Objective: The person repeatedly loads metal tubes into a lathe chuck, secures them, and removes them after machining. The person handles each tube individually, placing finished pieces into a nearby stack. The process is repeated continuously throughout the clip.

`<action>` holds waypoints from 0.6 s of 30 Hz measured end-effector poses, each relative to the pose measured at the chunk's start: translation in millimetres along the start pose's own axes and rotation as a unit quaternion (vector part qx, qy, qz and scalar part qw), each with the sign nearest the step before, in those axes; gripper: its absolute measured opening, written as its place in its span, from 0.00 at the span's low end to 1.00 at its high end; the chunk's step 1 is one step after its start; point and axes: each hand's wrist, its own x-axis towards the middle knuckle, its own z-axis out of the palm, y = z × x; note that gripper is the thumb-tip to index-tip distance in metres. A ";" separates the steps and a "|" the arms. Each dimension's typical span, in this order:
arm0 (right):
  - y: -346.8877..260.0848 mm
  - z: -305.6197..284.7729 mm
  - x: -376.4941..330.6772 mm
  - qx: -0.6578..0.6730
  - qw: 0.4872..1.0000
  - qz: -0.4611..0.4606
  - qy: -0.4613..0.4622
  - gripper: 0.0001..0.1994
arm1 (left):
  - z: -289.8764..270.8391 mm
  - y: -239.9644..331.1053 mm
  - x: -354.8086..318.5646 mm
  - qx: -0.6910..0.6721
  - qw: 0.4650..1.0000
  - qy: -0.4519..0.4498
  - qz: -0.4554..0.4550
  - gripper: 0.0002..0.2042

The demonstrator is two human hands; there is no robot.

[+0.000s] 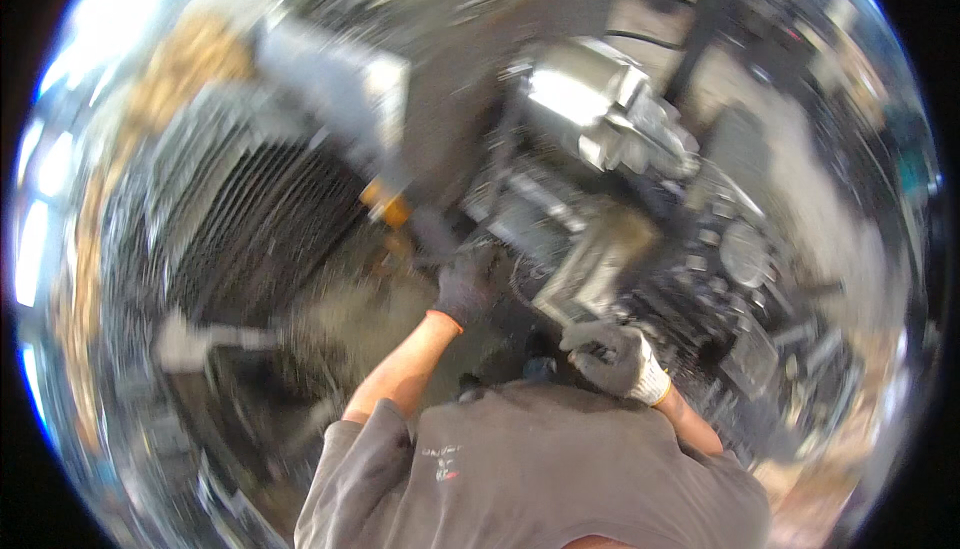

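My left hand [470, 287], in a dark glove with an orange cuff, reaches forward near the middle of the view. Motion blur smears its fingers, so whether it grips anything is unclear. It is nearest to a dark arm-like part with an orange-yellow piece [390, 207] on it. My right hand [605, 357], in a grey glove with a white cuff, is close to my body at the right. Its fingers are curled in; what they hold, if anything, does not show. Just beyond it lies a pale, angled metal piece [595, 264].
A large shiny metal cylinder [572, 89], part of a machine, stands ahead. Stacked dark ridged bars [235, 199] fill the left. Dark machine parts and a round disc [745, 254] crowd the right. A blurred blue-grey housing [325, 74] hangs at the upper left.
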 end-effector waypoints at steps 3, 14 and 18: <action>10.5 55.9 36.9 -0.069 0.988 0.019 -0.136 0.14 | 95.5 -160.4 -194.5 -0.101 0.949 -0.049 -0.293 0.22; 223.8 316.9 125.0 -0.400 0.756 -0.026 -0.517 0.12 | 167.0 -249.6 -845.2 -0.171 0.445 0.227 -0.849 0.29; 339.2 339.7 121.3 -0.536 0.499 -0.246 -0.635 0.08 | 225.3 -201.1 -795.3 -0.094 0.591 -0.127 -0.791 0.26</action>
